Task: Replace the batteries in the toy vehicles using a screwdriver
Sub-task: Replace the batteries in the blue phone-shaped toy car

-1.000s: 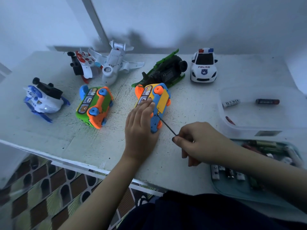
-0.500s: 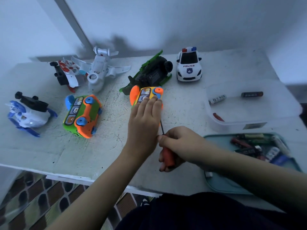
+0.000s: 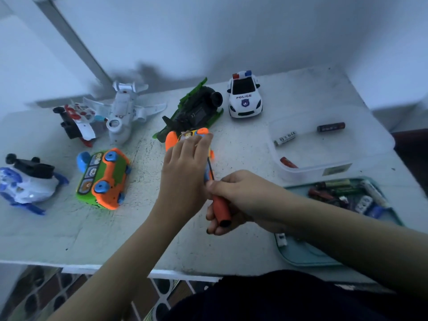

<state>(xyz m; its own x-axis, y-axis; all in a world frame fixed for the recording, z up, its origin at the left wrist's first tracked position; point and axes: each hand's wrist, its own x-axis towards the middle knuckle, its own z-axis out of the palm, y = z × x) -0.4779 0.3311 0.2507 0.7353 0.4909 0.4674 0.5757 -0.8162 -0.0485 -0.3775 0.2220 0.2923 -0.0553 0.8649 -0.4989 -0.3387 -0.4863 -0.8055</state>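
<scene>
Flat left hand (image 3: 185, 172) is pressing the toy bus (image 3: 171, 140); right hand (image 3: 240, 200) is gripping the screwdriver (image 3: 221, 210) near the tabletop (image 3: 92, 239) edge.

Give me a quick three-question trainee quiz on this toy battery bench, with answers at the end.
1. True or false: the right hand grips the red-handled screwdriver.
2. Which toy does the left hand press on? A) police car B) white plane C) orange and yellow car
3. How many batteries lie in the clear tub?
Key: 1 true; 2 C; 3 three.
</scene>
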